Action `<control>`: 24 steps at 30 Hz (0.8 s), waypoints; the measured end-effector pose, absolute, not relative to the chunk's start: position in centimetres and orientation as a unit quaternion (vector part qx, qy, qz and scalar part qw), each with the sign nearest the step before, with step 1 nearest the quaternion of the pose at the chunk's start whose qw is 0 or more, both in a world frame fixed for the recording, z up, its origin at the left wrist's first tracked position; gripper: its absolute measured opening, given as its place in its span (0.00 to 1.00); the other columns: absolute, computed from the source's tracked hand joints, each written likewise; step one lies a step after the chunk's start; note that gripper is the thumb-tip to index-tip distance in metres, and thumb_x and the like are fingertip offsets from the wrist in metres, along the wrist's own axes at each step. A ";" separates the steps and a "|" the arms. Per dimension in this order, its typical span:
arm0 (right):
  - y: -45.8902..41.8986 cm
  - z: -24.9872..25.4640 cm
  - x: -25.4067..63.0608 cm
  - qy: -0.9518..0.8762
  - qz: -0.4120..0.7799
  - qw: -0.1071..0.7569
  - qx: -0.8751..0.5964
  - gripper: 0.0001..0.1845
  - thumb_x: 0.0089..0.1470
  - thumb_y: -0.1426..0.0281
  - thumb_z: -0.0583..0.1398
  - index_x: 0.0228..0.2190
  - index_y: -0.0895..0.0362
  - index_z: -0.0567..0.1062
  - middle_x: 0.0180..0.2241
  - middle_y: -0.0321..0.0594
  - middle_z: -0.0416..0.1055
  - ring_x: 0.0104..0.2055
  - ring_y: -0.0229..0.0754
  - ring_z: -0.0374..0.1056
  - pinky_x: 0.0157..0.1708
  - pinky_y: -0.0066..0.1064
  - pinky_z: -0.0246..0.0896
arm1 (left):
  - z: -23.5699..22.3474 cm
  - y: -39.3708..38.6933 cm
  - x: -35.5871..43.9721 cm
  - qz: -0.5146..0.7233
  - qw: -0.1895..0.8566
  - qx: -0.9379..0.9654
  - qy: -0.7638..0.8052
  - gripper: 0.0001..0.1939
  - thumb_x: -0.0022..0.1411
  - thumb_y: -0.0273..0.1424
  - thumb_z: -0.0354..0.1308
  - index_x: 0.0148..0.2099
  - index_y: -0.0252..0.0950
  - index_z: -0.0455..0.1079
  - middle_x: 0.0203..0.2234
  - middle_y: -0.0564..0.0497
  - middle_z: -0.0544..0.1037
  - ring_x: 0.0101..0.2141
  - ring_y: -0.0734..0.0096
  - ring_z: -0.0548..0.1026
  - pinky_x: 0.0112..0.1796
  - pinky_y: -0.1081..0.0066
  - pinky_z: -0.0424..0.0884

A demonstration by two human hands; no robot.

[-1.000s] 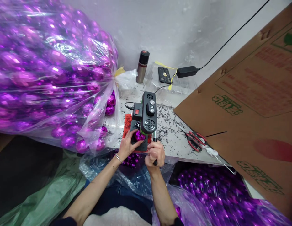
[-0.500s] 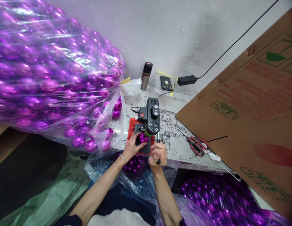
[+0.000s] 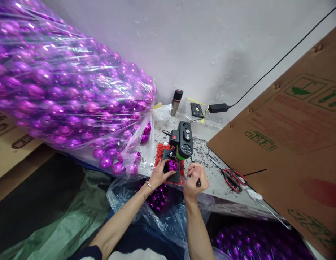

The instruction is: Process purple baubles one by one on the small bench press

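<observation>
A small black bench drill [image 3: 183, 140] with a red switch stands on a red pad [image 3: 160, 155] near the table's front edge. My left hand [image 3: 161, 173] is closed on a shiny purple ball [image 3: 172, 165], pressing it onto the drill's base under the head. My right hand [image 3: 194, 176] is fisted around the drill's black lever handle [image 3: 197, 181], just right of the machine. A bracelet sits on my left wrist.
A huge clear bag of purple balls [image 3: 62, 94] fills the left. More balls lie in an open bag [image 3: 157, 196] below the table edge and in another at bottom right [image 3: 254, 242]. Red scissors [image 3: 234, 178], a flask [image 3: 176, 102], a remote [image 3: 196, 109], a power adapter [image 3: 218, 107] and a cardboard box [image 3: 289, 141] surround the drill.
The view has pulled back and tilted, so the drill looks smaller and lower right. My right hand has swung the lever handle down and to the right. My left hand keeps hold of the ball.
</observation>
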State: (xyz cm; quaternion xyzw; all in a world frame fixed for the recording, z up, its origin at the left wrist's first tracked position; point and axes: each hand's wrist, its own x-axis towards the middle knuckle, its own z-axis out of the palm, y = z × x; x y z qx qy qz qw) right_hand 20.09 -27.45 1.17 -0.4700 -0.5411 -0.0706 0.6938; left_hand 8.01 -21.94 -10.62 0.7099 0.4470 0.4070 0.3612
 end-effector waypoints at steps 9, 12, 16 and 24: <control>-28.1 2.5 20.1 -0.548 -0.039 0.676 -0.491 0.21 0.71 0.69 0.54 0.24 0.54 0.69 0.24 0.33 0.67 0.30 0.37 0.68 0.34 0.32 0.61 | -12.6 -30.2 1.9 0.430 0.196 0.823 0.316 0.39 0.65 0.54 0.67 0.69 0.39 0.65 0.63 0.35 0.76 0.63 0.48 0.76 0.62 0.48 0.75; -28.4 2.0 20.6 -0.574 -0.038 0.654 -0.492 0.18 0.70 0.69 0.55 0.27 0.54 0.72 0.29 0.36 0.73 0.33 0.38 0.72 0.35 0.32 0.66 | -14.0 -33.6 -2.7 0.463 0.168 0.808 0.323 0.37 0.65 0.62 0.59 0.62 0.40 0.74 0.54 0.38 0.83 0.53 0.52 0.82 0.52 0.56 0.81; -28.7 1.4 21.4 -0.569 -0.048 0.640 -0.513 0.10 0.65 0.62 0.64 0.44 0.54 0.77 0.46 0.45 0.78 0.41 0.40 0.75 0.37 0.33 0.73 | -17.0 -36.1 -10.2 0.532 0.165 0.555 0.617 0.31 0.74 0.57 0.42 0.43 0.38 0.75 0.34 0.45 0.82 0.31 0.62 0.81 0.33 0.65 0.80; -33.4 -6.7 25.8 -0.464 -0.022 0.585 -0.665 0.19 0.67 0.53 0.59 0.46 0.55 0.78 0.44 0.47 0.80 0.34 0.38 0.74 0.33 0.31 0.71 | -21.9 -35.3 -15.1 0.166 0.254 0.403 0.863 0.16 0.67 0.38 0.48 0.28 0.41 0.68 0.17 0.48 0.71 0.27 0.48 0.82 0.30 0.60 0.78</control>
